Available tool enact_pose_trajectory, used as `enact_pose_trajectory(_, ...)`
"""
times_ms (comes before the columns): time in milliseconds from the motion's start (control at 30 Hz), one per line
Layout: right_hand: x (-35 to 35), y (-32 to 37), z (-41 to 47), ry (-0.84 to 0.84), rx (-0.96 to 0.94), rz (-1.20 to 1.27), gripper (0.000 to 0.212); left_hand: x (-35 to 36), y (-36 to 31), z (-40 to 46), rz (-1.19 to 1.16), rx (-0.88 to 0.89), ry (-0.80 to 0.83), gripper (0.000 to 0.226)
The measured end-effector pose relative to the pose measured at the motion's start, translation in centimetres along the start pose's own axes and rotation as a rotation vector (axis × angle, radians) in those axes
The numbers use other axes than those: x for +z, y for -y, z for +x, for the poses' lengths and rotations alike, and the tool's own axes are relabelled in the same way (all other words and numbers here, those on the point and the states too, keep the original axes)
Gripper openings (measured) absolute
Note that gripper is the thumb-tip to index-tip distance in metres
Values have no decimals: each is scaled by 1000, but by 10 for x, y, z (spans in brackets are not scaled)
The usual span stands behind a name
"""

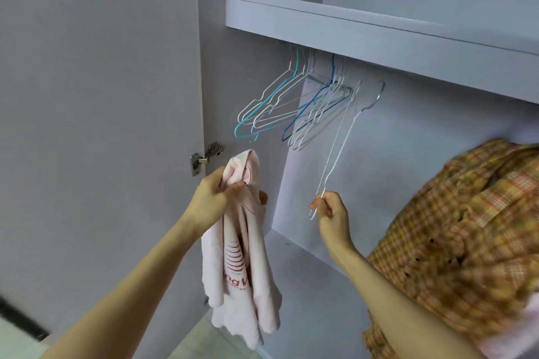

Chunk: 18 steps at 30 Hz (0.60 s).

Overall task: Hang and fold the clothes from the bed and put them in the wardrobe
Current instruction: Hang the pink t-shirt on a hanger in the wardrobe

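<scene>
Left hand (217, 192): raised before the open wardrobe, fingers and thumb curled round the bunched top of a pink garment (242, 245); garment hanging straight down from the grip, red printed lettering visible on its front, lower hem loose above the floor; upper fold of fabric standing up above the knuckles.

Right hand (329, 208): raised at similar height, just right of the garment, fingers curled round the lower corner of a white wire hanger (338, 151); hanger tilted, running up and to the right from the grip, hook end near the rail under the shelf; whether hooked on the rail or clear of it, cannot tell.

Outward from the hands: row of empty wire hangers (294, 102) hanging under the shelf (379, 38), white, teal and blue, angled toward the left; shelf spanning the upper wardrobe interior; wardrobe door (102, 96) open at left, metal hinge (205, 156) just above the left hand, close to the top of the pink garment.

At right: yellow-orange plaid garment (460, 242) hanging inside the wardrobe, close beside the right forearm, dark buttons visible along its front; strip of pale pink fabric showing below it at the lower right edge.

Below: pale floor (198, 344) visible under the pink garment.
</scene>
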State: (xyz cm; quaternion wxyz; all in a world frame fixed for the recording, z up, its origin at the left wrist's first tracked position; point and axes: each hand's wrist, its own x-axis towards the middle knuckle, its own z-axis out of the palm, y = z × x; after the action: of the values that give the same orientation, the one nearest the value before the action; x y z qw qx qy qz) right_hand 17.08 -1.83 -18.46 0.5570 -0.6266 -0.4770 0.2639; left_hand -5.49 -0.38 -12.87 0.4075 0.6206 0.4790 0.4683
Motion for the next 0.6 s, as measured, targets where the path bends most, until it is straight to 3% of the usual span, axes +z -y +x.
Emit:
enact_pose_trajectory(67, -3, -17, -35, 17, 73, 91, 22, -5, 4, -15, -29, -45, 40, 12)
enact_pose_trajectory(133, -2, -24, -52, 82, 270, 247, 24, -10, 7, -29, -46, -71, 103, 7)
enact_pose_trajectory(233, -2, -28, -56, 45, 516, 300, 4, -14, 9, -45, -1, -56, 165, 10)
enact_pose_trajectory(333, -1, -34, -74, -39, 424, 7, 31, -22, 10, -54, 34, -17, 158, 12)
enact_pose_trajectory(400, 0, -38, -93, -22, 322, -75, 36, -27, 12, -56, 72, 7, 156, 12)
enact_pose_trajectory(533, -4, -34, -110, -95, 165, -45, 20, -36, 15, -60, 139, 37, 170, 17)
enact_pose_trajectory(600, -4, -21, -101, -93, 231, 88, 14, -39, 15, -63, 134, 28, 172, 18)
